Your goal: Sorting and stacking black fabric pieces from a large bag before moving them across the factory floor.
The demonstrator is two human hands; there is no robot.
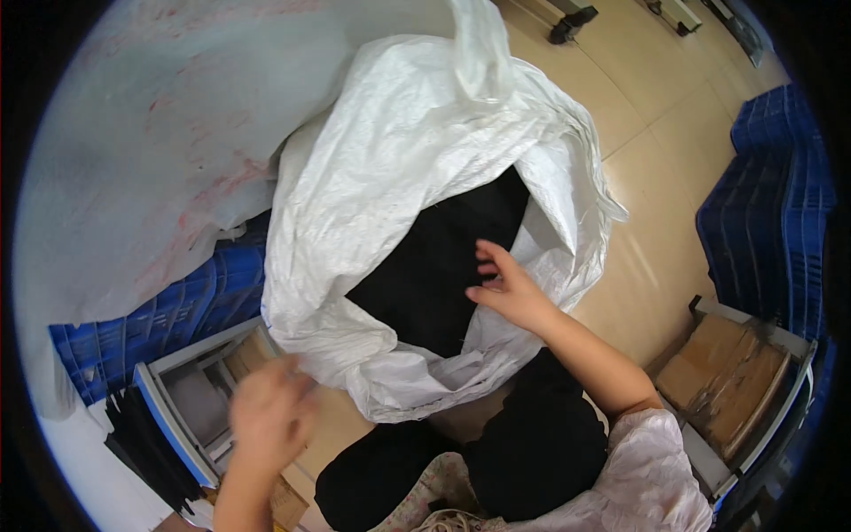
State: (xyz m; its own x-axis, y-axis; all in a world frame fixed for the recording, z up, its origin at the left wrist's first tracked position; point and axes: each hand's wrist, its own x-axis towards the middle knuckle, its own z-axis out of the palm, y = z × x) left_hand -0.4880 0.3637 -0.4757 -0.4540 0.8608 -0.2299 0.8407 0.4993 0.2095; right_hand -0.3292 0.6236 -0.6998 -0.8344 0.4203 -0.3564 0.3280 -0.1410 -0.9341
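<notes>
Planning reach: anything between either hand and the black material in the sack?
Right hand: nothing visible; the black material shows uncovered beside it. Left hand: the white sack stands between, at its near-left edge.

Cloth [417, 288] lies in the sack [355, 195]; the right hand [510, 288] is over its mouth, the left hand [273, 408] at its near left. Crates [177, 306] stand left of it, other crates [752, 213] right.
</notes>
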